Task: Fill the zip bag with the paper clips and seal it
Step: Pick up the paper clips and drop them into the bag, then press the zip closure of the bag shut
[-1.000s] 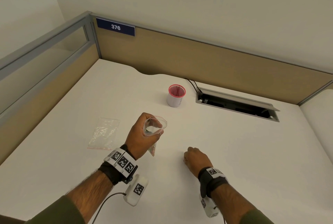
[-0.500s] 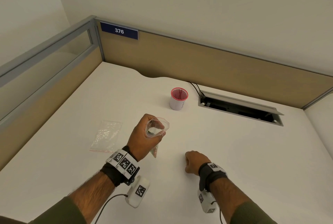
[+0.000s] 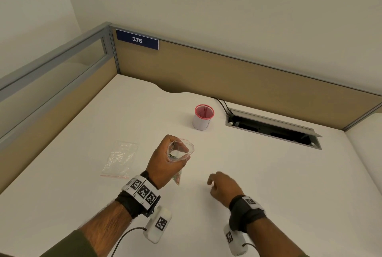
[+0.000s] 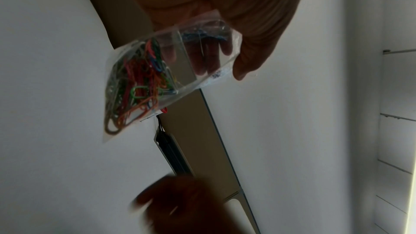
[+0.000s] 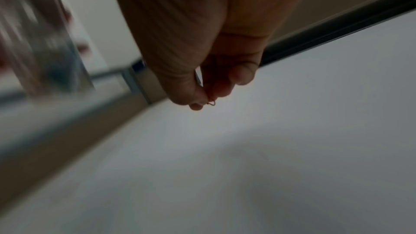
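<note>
Right hand (image 5: 209,70) pinching paper clip (image 5: 211,103)

Clear zip bag (image 4: 171,70) open-mouthed, coloured paper clips (image 4: 137,86) bunched inside.

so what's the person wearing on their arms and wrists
Both forearms are bare below olive-green sleeves. Each wrist has a black strap with a white band printed with square black-and-white markers: left band, right band. Under each wrist hangs a white camera pod bearing one such marker: left pod, right pod. A thin black cable leaves the left pod.
</note>
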Demonstrator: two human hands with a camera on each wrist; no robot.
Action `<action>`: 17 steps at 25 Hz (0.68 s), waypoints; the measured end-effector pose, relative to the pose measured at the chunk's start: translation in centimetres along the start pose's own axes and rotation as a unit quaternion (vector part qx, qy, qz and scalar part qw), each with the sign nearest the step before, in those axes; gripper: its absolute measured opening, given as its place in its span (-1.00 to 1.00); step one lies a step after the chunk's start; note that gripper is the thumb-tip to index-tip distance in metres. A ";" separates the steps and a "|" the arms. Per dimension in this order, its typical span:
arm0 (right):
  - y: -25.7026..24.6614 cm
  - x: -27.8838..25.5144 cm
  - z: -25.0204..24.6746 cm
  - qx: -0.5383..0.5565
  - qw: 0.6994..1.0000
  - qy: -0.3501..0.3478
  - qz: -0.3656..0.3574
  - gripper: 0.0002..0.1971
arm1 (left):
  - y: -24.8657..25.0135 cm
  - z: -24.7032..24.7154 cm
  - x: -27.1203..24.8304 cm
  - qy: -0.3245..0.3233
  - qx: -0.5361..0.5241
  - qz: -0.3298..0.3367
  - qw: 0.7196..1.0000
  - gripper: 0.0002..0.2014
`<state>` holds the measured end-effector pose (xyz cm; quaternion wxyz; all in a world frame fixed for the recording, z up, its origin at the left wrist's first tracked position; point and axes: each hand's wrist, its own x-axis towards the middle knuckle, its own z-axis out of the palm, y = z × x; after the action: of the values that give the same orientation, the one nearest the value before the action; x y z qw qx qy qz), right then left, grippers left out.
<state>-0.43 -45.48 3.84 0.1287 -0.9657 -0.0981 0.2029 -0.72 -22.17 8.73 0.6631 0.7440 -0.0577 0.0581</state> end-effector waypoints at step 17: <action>-8.4 -5.2 -11.9 0.029 0.958 0.193 -0.209 -0.81 | 0.9 2.0 0.3 -0.006 0.006 0.010 1.000 -0.64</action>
<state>-1.29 -41.28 18.66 0.2131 -0.9403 -0.2647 -0.0164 -0.57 -24.25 9.48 0.6579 0.7475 -0.0687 0.0602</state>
